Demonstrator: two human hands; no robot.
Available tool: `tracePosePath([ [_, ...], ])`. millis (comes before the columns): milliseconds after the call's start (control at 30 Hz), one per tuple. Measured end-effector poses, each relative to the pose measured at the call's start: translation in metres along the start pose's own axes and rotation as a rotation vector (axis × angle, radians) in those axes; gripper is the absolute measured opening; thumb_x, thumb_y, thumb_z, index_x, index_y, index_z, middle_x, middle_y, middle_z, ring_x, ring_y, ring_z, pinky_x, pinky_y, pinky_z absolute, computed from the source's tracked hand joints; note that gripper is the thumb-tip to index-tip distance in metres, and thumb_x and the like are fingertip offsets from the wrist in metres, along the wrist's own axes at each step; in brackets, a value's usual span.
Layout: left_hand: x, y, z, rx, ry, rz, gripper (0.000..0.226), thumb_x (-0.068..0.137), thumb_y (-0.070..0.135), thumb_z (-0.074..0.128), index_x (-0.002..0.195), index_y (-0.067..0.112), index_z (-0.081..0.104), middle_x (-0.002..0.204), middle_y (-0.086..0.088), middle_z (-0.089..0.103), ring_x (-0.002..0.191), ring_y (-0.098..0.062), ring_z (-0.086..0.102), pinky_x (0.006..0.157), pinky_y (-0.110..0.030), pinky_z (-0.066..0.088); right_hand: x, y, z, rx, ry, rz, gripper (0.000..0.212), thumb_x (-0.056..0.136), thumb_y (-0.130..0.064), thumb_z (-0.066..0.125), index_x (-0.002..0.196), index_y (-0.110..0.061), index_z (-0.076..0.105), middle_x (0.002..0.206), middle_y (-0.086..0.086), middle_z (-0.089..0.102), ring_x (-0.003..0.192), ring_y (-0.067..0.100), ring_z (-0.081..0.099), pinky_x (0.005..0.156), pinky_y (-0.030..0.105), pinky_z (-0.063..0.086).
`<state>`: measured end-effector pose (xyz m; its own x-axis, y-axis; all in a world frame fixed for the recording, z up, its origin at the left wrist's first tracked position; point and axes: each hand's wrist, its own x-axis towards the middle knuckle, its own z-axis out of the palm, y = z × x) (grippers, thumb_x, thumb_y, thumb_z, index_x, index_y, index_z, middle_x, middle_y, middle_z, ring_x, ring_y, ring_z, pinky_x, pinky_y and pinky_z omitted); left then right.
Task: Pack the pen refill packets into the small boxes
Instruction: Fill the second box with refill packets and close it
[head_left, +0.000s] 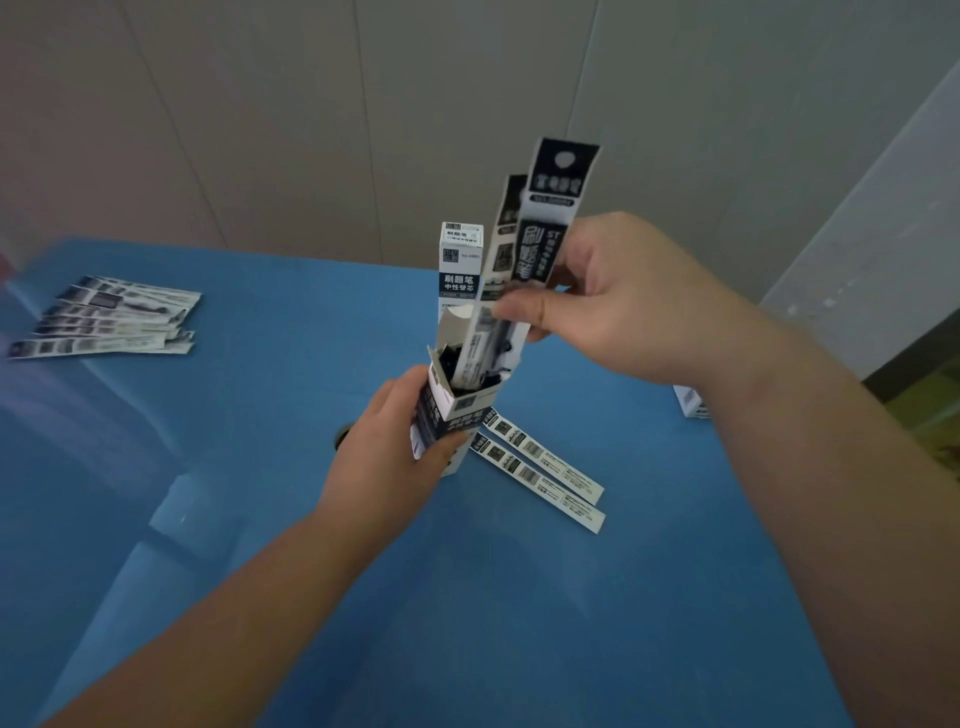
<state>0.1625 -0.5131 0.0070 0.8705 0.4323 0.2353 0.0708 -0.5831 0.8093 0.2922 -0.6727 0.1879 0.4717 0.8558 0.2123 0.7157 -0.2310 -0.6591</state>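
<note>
The left hand (387, 457) holds the open box (451, 415) upright above the tabletop (519, 623), grip curled round its lower half. The right hand (623, 306) pinches two packets (540, 249) mid-length, lower ends inside the box mouth. They look light, thin and bendy; holding low probably prevents buckling. Open room surrounds; spare packets (540, 467) lie beneath.

Blue tabletop (519, 623) fills lower view, surface smooth, soft pale reflections across left side. Behind it, grey-beige panelled wall (260, 104) with thin vertical seams. At right, lighter grey slanted panel (883, 218), possibly door or partition edge; hard to tell. Dark strip with greenish patch (930, 395) low at far right, too blurred to identify. Lighting dim, even, no hard shadows.
</note>
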Motion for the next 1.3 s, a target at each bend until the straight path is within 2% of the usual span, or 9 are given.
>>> tracePosePath([
  [133,0.000,-0.001,0.000,0.002,-0.005,0.004,0.054,0.077,0.060,0.059,0.129,0.057,0.041,0.121,0.034,0.050,0.111,0.002,0.057,0.097,-0.039,0.053,0.002,0.003,-0.004,0.036,-0.013,-0.022,0.022,0.094,-0.020,0.071,0.083,-0.039,0.071,0.075,-0.034,0.070,0.072,-0.008,0.070,0.063,0.002,0.046],
  [267,-0.001,0.001,-0.001,0.004,-0.010,0.011,0.050,0.076,0.062,0.056,0.122,0.068,0.037,0.123,0.034,0.049,0.111,0.001,0.058,0.095,-0.039,0.054,0.001,0.007,-0.008,0.127,0.010,-0.040,0.026,0.094,-0.013,0.070,0.084,-0.037,0.071,0.081,-0.028,0.074,0.075,-0.002,0.072,0.065,0.006,0.050],
  [467,-0.001,0.001,0.001,0.011,0.002,0.018,0.056,0.075,0.063,0.054,0.129,0.058,0.039,0.121,0.033,0.050,0.110,0.002,0.058,0.093,-0.040,0.055,0.005,0.012,0.000,0.141,-0.028,0.007,0.024,0.095,-0.012,0.070,0.086,-0.034,0.071,0.080,-0.027,0.074,0.074,-0.003,0.072,0.065,0.007,0.051],
  [600,-0.001,0.000,0.000,0.007,0.014,0.021,0.052,0.075,0.063,0.055,0.123,0.069,0.037,0.121,0.036,0.048,0.111,-0.001,0.058,0.096,-0.042,0.054,0.007,0.016,0.010,0.147,-0.052,0.036,0.021,0.094,-0.013,0.070,0.087,-0.033,0.073,0.084,-0.019,0.077,0.075,0.004,0.074,0.074,0.018,0.058],
  [767,-0.001,-0.001,0.002,0.013,0.011,0.039,0.051,0.075,0.062,0.056,0.123,0.066,0.038,0.119,0.041,0.047,0.108,0.003,0.058,0.091,-0.034,0.054,0.004,0.029,0.021,0.174,-0.129,0.108,0.027,0.093,-0.011,0.072,0.079,-0.035,0.072,0.074,-0.026,0.074,0.072,-0.006,0.071,0.066,0.008,0.052],
  [900,0.001,0.000,0.003,0.036,0.009,0.060,0.053,0.076,0.062,0.054,0.127,0.059,0.040,0.120,0.040,0.047,0.107,0.004,0.058,0.086,-0.028,0.053,0.001,0.037,0.033,0.013,-0.197,0.157,0.013,0.091,-0.025,0.075,0.101,-0.032,0.077,0.099,-0.018,0.077,0.096,-0.002,0.069,0.090,0.025,0.052],
  [1000,0.002,0.001,0.002,0.029,0.015,0.070,0.051,0.076,0.061,0.055,0.123,0.068,0.036,0.122,0.038,0.048,0.108,0.003,0.058,0.088,-0.032,0.054,-0.001,0.035,0.033,-0.005,-0.148,0.084,0.024,0.085,-0.025,0.081,0.107,-0.034,0.075,0.099,-0.012,0.075,0.077,-0.010,0.061,0.071,0.010,0.046],
  [1133,0.001,-0.001,0.002,0.022,0.016,0.053,0.053,0.075,0.060,0.056,0.124,0.068,0.037,0.118,0.045,0.045,0.110,-0.001,0.059,0.092,-0.038,0.055,-0.001,0.028,0.026,0.065,-0.060,0.019,0.018,0.086,-0.026,0.079,0.097,-0.039,0.073,0.092,-0.015,0.073,0.078,0.003,0.064,0.070,0.022,0.050],
  [1300,0.000,-0.001,0.003,0.024,0.021,0.058,0.055,0.074,0.061,0.055,0.127,0.055,0.040,0.121,0.038,0.047,0.108,-0.001,0.059,0.090,-0.038,0.055,0.003,0.026,0.043,-0.237,-0.150,0.114,0.013,0.087,-0.036,0.076,0.091,-0.024,0.078,0.086,-0.005,0.074,0.081,0.013,0.067,0.075,0.039,0.054],
])
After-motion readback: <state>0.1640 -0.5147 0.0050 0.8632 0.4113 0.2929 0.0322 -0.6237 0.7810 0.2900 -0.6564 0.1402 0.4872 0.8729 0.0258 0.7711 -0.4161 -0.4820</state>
